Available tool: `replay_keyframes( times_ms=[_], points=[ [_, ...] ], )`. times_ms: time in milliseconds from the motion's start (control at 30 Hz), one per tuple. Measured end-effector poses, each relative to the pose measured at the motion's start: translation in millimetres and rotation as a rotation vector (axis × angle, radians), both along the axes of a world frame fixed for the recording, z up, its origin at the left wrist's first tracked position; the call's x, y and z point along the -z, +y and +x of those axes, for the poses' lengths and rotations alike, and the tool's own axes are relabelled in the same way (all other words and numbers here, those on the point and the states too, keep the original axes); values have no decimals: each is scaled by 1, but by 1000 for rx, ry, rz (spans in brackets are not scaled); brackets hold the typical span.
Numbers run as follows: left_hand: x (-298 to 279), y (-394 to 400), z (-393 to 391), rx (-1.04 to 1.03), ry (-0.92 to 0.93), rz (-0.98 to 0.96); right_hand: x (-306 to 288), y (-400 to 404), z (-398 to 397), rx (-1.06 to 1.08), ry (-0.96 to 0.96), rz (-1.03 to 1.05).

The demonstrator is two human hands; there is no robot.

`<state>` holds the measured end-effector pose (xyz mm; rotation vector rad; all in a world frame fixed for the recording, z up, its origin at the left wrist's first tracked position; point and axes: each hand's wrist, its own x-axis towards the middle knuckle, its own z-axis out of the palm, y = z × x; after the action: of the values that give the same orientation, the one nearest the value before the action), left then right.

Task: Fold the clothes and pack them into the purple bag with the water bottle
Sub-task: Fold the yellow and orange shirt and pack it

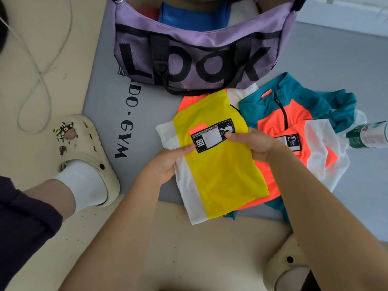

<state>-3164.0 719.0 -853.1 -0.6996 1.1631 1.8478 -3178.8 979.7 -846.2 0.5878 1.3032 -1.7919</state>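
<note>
Your way to the purple bag [199,49] lies open over the top: its mouth gapes wide, though blue cloth [189,15] fills part of it. The orange and teal jacket [294,127] crowds the right; the bottle [369,135] lies beyond it.

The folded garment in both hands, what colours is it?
Bright yellow with white side panels, on the folded garment; head view, the only one.
</note>
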Motion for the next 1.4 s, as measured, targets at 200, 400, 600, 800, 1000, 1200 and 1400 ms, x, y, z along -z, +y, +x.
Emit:
replay_keyframes(
  times_ms=[200, 400, 600, 800, 1000, 1200, 1400],
  points=[
    [6, -7, 17, 104, -27, 82, 0, -1, -1, -21, 0, 31],
    [11, -8, 28, -26, -61, -15, 0, 0, -1, -8, -30, 44],
    [14, 1, 34, -62, -117, -102, -6, 14, 5, -213, -86, 165],
    [15, 6, 39, -11, -91, -315, -8, 19, 35, -83, -177, 110],
    [11, 7, 65, 112, -64, -531, -13, 17, 86, -120, -95, 356],
    [5, 12, 69, 65, 28, -553, -18, 10, 114, -295, 38, 611],
    [9, 1, 58, 60, 52, -494, -9, -2, 150, -14, -339, 43]
  ],
)
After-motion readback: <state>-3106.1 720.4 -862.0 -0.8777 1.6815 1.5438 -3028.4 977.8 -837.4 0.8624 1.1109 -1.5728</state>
